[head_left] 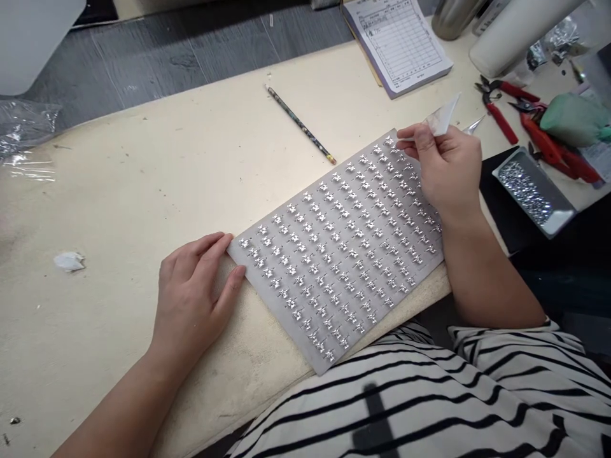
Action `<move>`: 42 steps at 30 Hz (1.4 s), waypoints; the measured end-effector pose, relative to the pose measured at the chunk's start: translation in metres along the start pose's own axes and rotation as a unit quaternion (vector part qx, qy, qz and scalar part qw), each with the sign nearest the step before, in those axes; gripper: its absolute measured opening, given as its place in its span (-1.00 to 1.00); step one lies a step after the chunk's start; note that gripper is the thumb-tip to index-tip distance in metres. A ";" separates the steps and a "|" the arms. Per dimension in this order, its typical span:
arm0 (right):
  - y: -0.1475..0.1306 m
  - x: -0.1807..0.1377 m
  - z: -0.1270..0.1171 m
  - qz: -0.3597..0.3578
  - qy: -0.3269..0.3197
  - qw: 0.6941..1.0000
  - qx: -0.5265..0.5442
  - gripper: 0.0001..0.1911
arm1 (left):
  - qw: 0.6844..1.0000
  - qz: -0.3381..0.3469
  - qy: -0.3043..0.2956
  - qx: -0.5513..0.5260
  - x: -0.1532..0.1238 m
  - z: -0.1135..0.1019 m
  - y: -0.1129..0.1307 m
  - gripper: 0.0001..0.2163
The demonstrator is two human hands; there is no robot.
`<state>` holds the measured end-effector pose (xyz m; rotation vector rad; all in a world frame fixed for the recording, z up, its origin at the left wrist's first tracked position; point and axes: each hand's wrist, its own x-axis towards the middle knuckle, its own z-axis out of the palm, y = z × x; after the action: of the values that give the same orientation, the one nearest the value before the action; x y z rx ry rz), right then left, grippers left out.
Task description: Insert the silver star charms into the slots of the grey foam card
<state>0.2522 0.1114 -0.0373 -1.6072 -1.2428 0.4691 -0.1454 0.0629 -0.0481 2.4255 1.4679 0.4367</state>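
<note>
A grey foam board point(305, 343) lies slanted on the cream worktable point(143, 184), covered with rows of several small shiny metal pieces point(344, 242). My left hand point(193, 292) rests flat on the table, fingers spread, touching the board's left corner. My right hand point(446, 168) hovers over the board's far right corner, fingers pinched on a small piece of white paper point(443, 117). A thin metal tip point(473, 125), perhaps tweezers, sticks out behind that hand.
A patterned pencil point(300, 124) lies beyond the board. A ruled form pad point(398, 41) sits at the back. To the right are red-handled pliers point(506, 117), a tray of small silver stones point(532, 191), and a green object point(573, 117). A crumpled white scrap point(69, 261) lies at left.
</note>
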 end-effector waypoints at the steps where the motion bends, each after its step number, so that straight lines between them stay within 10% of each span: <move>1: -0.001 0.000 0.000 -0.001 0.003 1.000 0.001 -0.70 | 1.000 -0.001 -0.002 0.001 0.000 0.000 0.000 -0.57; 42: -0.007 -0.006 -0.007 -0.054 -0.015 0.998 -0.012 -0.65 | 0.998 0.035 0.044 -0.019 -0.003 0.008 -0.011 -0.54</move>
<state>0.2518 0.1028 -0.0297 -1.5495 -1.3540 0.4128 -0.1520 0.0648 -0.0598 2.4623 1.3982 0.5880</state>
